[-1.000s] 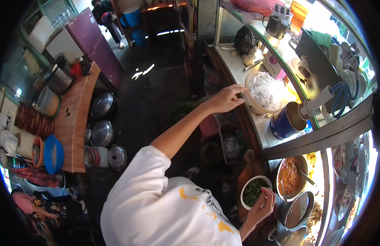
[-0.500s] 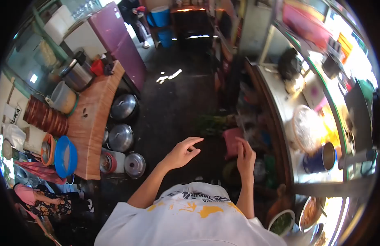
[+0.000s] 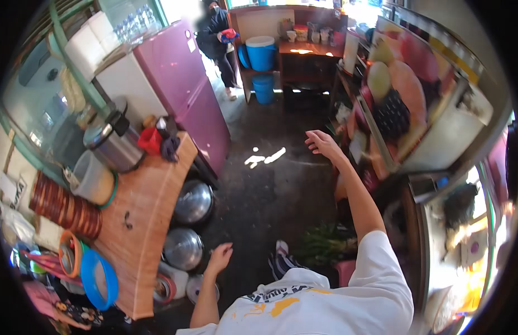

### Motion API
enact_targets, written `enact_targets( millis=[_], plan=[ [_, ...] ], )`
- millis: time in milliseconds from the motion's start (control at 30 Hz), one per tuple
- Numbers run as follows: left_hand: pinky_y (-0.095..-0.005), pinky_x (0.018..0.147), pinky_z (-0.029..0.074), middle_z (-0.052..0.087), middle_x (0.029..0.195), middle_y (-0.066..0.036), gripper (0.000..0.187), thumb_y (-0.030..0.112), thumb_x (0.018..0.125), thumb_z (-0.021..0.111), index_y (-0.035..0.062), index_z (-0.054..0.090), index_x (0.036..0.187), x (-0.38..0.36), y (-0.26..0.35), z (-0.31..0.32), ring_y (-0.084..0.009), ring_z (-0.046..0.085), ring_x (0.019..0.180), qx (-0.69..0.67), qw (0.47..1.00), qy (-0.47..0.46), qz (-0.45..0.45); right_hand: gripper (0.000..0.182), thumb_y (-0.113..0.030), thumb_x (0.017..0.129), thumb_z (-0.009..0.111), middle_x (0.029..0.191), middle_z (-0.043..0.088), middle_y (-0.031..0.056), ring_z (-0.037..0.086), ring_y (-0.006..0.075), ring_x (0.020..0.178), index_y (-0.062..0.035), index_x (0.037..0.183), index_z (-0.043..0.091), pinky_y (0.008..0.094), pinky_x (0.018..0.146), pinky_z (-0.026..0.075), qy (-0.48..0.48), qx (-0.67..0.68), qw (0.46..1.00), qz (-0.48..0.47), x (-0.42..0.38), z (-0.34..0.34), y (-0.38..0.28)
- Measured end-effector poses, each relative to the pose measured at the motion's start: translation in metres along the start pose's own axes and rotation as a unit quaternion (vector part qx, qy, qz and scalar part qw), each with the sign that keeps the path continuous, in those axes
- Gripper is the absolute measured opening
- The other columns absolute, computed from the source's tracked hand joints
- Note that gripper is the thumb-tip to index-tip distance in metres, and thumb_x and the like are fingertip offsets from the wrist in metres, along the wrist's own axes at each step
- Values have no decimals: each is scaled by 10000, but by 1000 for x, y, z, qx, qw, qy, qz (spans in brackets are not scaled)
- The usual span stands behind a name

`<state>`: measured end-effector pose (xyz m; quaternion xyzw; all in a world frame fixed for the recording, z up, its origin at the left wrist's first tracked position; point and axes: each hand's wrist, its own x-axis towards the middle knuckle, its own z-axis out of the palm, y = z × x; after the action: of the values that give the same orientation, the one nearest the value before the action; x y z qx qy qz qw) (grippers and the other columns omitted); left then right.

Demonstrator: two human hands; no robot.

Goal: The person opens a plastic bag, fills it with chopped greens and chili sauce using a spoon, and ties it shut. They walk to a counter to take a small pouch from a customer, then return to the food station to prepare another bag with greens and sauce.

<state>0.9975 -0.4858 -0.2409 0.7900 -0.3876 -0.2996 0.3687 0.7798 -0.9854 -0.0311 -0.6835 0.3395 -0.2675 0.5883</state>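
Note:
My right hand [image 3: 324, 144] reaches forward over the dark floor, fingers apart and slightly bent, with nothing in it. It is nearest the display with large fruit pictures [image 3: 401, 84] but apart from it. My left hand [image 3: 220, 258] hangs low beside the steel pots, its fingers loosely curled and not pressed together; no object shows in it. Two lidded steel pots [image 3: 184, 248] [image 3: 193, 202] stand on the floor by the wooden counter [image 3: 137, 223]. Leafy greens [image 3: 326, 244] lie low on the right, near a pink container [image 3: 345, 273].
A purple refrigerator [image 3: 183, 92] stands past the counter. Blue buckets [image 3: 260, 54] sit by a wooden shelf [image 3: 310, 49] at the back. Another person [image 3: 216, 36] stands in the doorway holding something red and blue. A second person's arm [image 3: 69, 317] shows at lower left.
My right hand has stretched forward; my left hand has dropped back toward the pots. The view has tilted up, the refrigerator and back shelf look closer, and one of my feet now shows.

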Motion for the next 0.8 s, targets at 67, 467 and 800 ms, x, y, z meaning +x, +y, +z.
enact_targets(
  millis=[67, 467, 800],
  plan=[
    [-357, 726, 549, 693, 896, -133, 210, 155, 888, 605, 15, 668, 1032, 18, -59, -27, -256, 682, 823, 144, 986, 22, -86, 438, -462, 947, 561, 973, 651, 32, 592, 96, 797, -80, 1156, 613, 252, 676, 506, -8, 26, 999, 31, 89, 16, -4],
    [-361, 517, 532, 633, 740, -119, 94, 78, 837, 576, 39, 659, 859, 102, -99, -24, -259, 644, 634, -303, 714, 123, -620, 581, -518, 888, 624, 1143, 570, 78, 576, 176, 984, -76, 1252, 526, 348, 869, 509, 0, 199, 979, 43, 513, 72, -45],
    [-317, 644, 564, 639, 920, -95, 175, 143, 976, 505, 32, 588, 1083, 599, -56, -160, -204, 657, 753, -347, 885, 60, -306, 1000, -616, 720, 749, 1462, 297, 154, 376, 355, 1305, -159, 1471, 274, 507, 961, 455, 35, 185, 977, 101, 820, 60, -46]
  ],
)
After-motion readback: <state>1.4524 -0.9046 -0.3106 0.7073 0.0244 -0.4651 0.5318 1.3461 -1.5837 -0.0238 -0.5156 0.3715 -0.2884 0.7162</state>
